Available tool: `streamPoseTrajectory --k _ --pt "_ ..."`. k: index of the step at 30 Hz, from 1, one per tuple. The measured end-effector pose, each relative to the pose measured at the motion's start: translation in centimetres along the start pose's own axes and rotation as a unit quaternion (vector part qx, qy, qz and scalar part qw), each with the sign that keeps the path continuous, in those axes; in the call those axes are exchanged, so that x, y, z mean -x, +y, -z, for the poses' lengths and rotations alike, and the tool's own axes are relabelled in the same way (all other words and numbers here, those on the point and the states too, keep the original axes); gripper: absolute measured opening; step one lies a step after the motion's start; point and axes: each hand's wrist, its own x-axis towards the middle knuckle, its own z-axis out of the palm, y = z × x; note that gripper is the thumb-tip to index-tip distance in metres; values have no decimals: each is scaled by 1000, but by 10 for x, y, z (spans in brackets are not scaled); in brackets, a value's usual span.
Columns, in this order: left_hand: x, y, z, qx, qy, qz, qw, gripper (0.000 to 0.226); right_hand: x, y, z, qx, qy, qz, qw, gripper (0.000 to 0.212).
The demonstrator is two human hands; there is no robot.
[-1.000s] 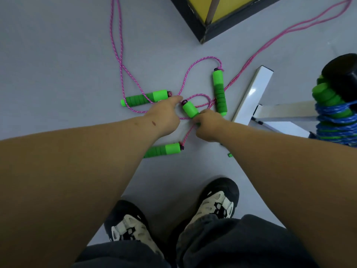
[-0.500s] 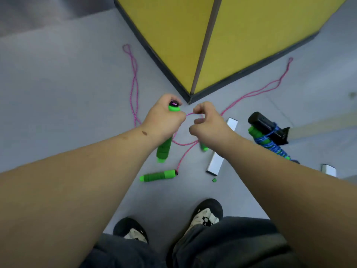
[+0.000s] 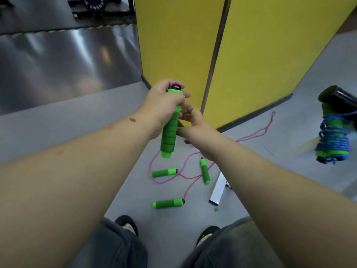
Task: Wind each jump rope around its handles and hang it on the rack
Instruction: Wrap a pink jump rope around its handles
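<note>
Both hands have risen from the floor. Left hand [image 3: 164, 102] fingers wrap the green handle [image 3: 170, 130], held upright; right hand [image 3: 195, 126], just beside it, has curled fingers, but whether they pinch the pink rope [image 3: 185, 176] I cannot tell. Below, three handles [image 3: 164, 173] lie unwound. Far right, one blue-wound rope [image 3: 333, 140] already hangs on the rack [image 3: 337, 97].

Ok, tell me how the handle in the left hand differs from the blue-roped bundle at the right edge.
The handle is gripped upright by the left hand; the bundle hangs under a black bar, touched by no hand. No rope is wound on the handle; blue rope coils tightly round the bundle. The handle has a pink cap; the bundle's rope is blue. Both show green foam grips.
</note>
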Motion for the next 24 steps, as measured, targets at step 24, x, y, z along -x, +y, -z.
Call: streamPoseTrajectory --k 24 --pt "6 -51 -20 -227 -63 -48 971 39 20 43 35 58 107 -1 993 27"
